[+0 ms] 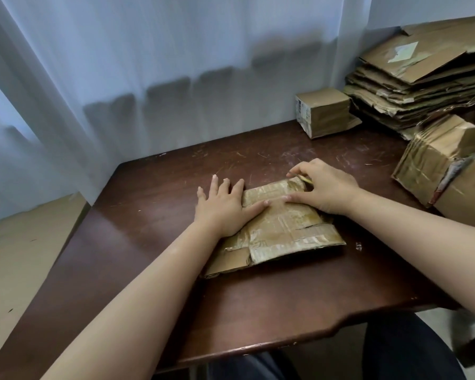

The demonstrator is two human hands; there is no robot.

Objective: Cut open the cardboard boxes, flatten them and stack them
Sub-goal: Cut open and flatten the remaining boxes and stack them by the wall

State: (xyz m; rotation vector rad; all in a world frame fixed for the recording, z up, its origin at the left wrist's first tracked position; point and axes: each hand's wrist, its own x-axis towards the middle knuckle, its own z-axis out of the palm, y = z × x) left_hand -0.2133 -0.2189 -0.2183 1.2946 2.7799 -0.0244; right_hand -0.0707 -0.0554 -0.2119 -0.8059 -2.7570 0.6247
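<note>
Both bare forearms reach over the dark wooden table [154,204] to the flattened cardboard box [280,229] at its middle, left hand [225,207] pressing flat with fingers spread, right hand [324,187] pressing thumb-down while gripping a slim yellowish tool [305,179], stacked flattened boxes [422,86] far right.

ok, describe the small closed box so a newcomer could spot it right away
Start at the dark wooden table and go to its far right corner, where a stack of flattened cardboard sits. The small box stands just left of that stack, near the curtain. It is the only cube-shaped box still closed, with a white label on its left face.
</note>
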